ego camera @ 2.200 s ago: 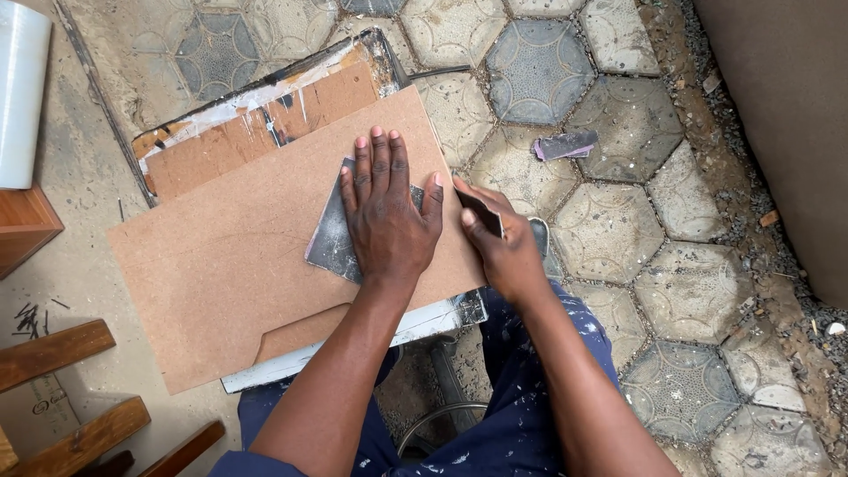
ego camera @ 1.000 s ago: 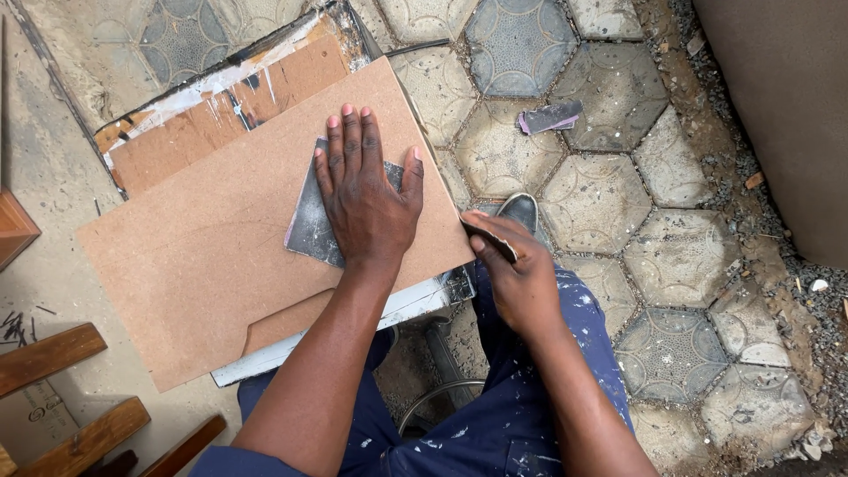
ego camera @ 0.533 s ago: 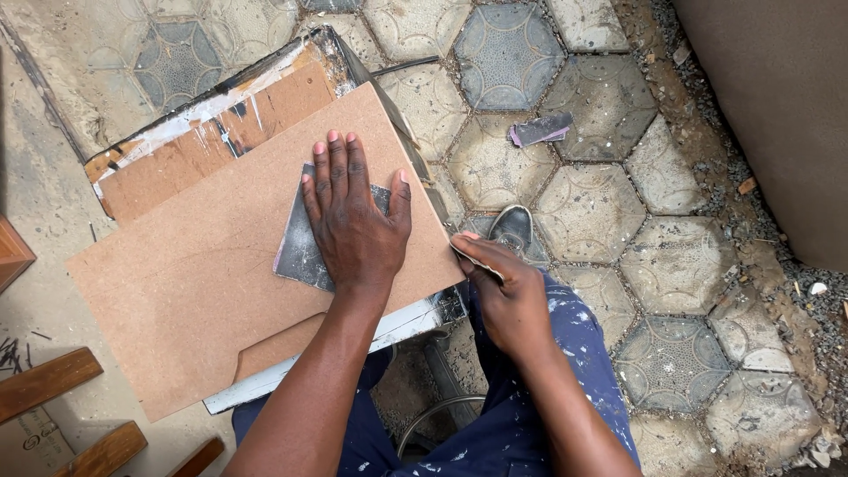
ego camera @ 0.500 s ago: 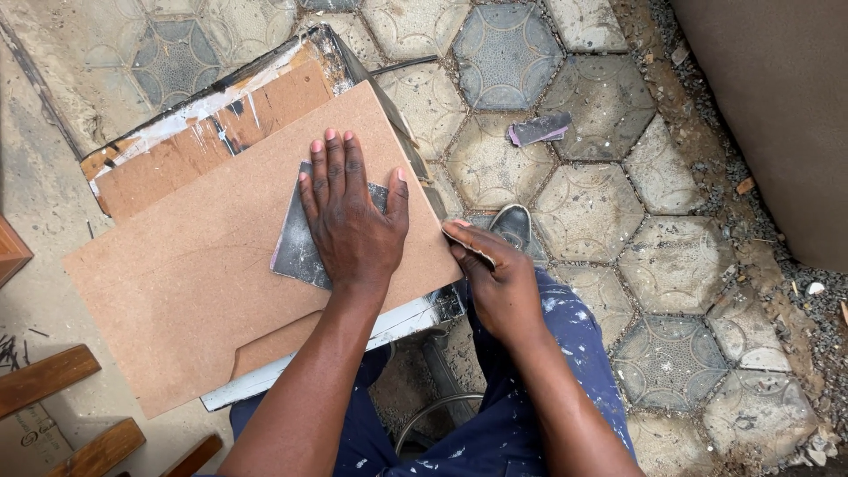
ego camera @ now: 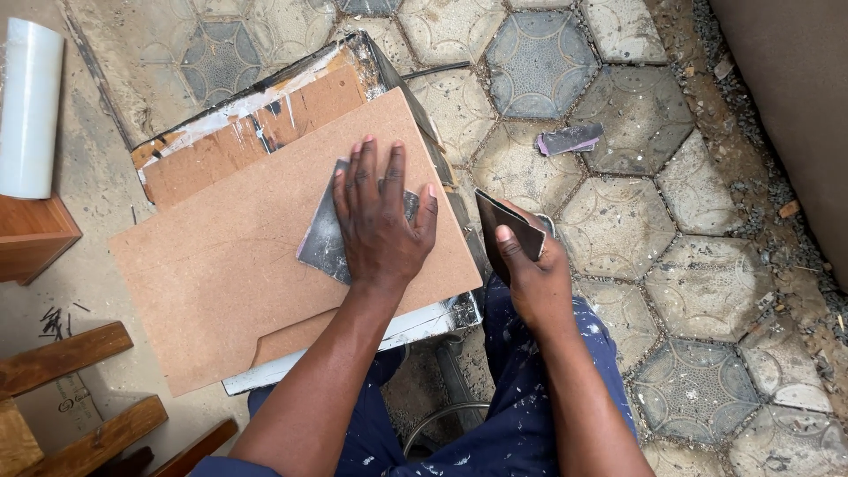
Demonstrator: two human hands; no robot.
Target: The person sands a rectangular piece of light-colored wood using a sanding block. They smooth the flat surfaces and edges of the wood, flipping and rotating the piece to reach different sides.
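Your left hand (ego camera: pixel 380 225) lay flat, fingers spread, pressing grey sandpaper (ego camera: pixel 322 247) onto the brown board (ego camera: pixel 230 265). Your right hand (ego camera: pixel 534 274) clamped a dark folded sheet (ego camera: pixel 505 231) beside the board's edge.

- Two hands are seen: the left hand (ego camera: pixel 380 225) is laid flat, the right hand (ego camera: pixel 530 278) is closed around a sheet.
- Three sandpaper pieces are counted: one grey sheet (ego camera: pixel 322 243) under the left palm, one dark folded sheet (ego camera: pixel 503 230) in the right grip, one scrap (ego camera: pixel 570 139) well beyond it.
- One brown board (ego camera: pixel 221 274) is seen beneath the left hand.
- One white roll (ego camera: pixel 28 106) is seen far to its left.
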